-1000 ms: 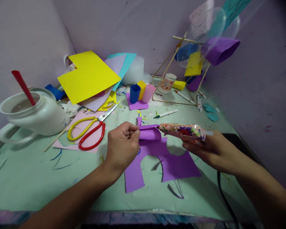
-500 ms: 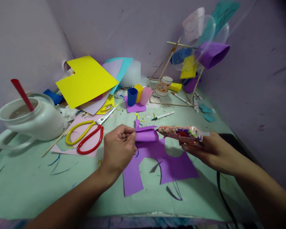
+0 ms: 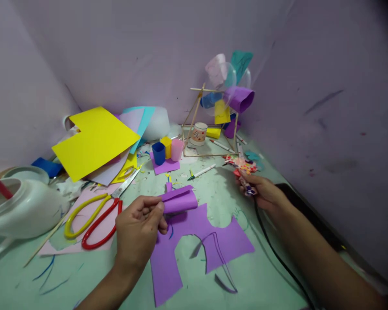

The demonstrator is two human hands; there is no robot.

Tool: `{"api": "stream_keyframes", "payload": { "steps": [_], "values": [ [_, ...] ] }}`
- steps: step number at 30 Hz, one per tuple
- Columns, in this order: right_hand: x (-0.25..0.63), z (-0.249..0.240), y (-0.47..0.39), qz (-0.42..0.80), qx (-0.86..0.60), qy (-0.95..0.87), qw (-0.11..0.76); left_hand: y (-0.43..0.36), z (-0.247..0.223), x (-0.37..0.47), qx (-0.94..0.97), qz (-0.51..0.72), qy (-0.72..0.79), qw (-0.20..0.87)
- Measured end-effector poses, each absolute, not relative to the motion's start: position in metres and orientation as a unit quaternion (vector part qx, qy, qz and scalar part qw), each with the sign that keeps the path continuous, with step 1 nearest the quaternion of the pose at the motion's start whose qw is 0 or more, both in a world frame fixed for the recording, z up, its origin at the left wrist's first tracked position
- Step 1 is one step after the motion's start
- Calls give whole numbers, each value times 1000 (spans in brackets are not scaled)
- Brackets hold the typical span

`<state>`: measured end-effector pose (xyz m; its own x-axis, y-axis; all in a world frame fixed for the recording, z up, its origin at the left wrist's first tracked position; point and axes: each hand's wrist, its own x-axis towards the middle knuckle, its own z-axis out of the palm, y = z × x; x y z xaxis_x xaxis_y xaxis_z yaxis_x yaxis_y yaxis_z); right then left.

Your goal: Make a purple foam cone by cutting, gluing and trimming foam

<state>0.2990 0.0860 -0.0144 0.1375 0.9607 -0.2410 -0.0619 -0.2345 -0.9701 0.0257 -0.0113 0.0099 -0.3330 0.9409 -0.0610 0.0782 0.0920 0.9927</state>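
My left hand pinches one end of a rolled strip of purple paper, its flap lying along the top. A glue gun wrapped in floral paper, with a black cord running from it, is in my right hand, a little to the right of the roll. Beneath the roll lies a purple sheet with curved pieces cut out of it. Scissors with one yellow and one red handle rest left of my left hand. Beyond the roll, small blue, yellow and pink paper cups stand on a purple square.
A white teapot-like pot stands at the left, near a stack topped by a yellow sheet. A stick frame holding a wheel of coloured cups stands at the back. A green marker and paper scraps lie on the table.
My right hand has drawn the glue gun away from the purple roll and tilted it. My left hand still holds the roll. The view has shifted upward and to the right.
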Motion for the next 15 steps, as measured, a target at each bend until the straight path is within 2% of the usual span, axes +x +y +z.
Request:
{"api": "stream_keyframes", "payload": {
  "steps": [7, 11, 12, 15],
  "values": [
    [295, -10, 77, 484, -628, -369, 485, -11, 6, 26, 355, 564, 590, 456],
    [279, 8, 52, 350, -637, -444, 524, -8, 2, 25, 328, 553, 568, 515],
    [272, 12, 47, 361, -614, -476, 516, -9, 1, 24, 327, 552, 566, 518],
    [246, 20, 38, 563, -527, -461, 438, -10, -2, 24, 344, 550, 567, 508]
  ]
}}
